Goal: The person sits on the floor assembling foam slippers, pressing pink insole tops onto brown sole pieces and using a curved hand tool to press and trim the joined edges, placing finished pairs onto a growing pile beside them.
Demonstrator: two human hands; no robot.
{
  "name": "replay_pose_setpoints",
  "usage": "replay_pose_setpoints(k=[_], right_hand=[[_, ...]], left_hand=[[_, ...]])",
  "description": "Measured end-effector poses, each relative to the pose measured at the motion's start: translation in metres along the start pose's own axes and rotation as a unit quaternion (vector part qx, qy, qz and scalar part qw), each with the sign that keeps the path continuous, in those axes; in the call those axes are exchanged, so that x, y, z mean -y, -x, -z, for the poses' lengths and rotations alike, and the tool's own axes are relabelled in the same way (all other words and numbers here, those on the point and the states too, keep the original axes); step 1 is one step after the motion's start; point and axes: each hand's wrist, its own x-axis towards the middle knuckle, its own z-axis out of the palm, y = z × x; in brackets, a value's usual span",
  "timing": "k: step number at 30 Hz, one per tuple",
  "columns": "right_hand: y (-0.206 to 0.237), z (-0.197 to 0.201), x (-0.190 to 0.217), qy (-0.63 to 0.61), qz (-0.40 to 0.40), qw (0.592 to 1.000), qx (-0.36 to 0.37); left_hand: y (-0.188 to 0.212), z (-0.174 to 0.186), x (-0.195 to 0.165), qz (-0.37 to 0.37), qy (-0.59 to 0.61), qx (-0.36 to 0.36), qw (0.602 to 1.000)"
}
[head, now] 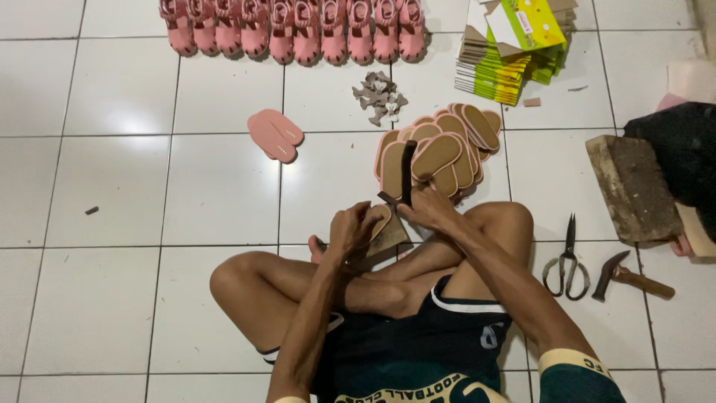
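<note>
Seated on the tiled floor (112, 194), a person presses a small insole (379, 222) onto a block (388, 239).
The left hand (350, 230) clamps the insole; the right hand (429, 209) grips a dark tool (408, 173), apparently mid-trim; next needs steady pressure.

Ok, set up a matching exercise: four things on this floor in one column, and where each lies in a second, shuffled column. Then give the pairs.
Things:
1. Row of pink sandals
2. Scissors
3. Pile of tan insoles
4. Stack of flat yellow-green cartons

Places:
A. On the tiles right of the person's right knee, beside a hammer
B. Top right of the view
C. Along the top edge, side by side
D. Just beyond the two hands, in the middle

Pairs: 1-C, 2-A, 3-D, 4-B
</note>
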Motion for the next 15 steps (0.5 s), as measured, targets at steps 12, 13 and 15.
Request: replay_pose_setpoints(k=[12, 13, 15], right_hand=[[-0.003, -0.007, 0.019, 0.111, -0.037, 0.991, 0.065], [0.001, -0.006, 0.02, 0.113, -0.037, 0.991, 0.061], [0.004, -0.003, 0.02, 0.099, -0.046, 0.991, 0.079]], left_hand=[[-0.002, -0.011, 0.0, 0.067, 0.004, -0.043, 0.997], [-0.003, -0.012, 0.001, 0.06, 0.013, -0.051, 0.997], [-0.004, -0.012, 0.0, 0.077, 0.016, -0.053, 0.996]])
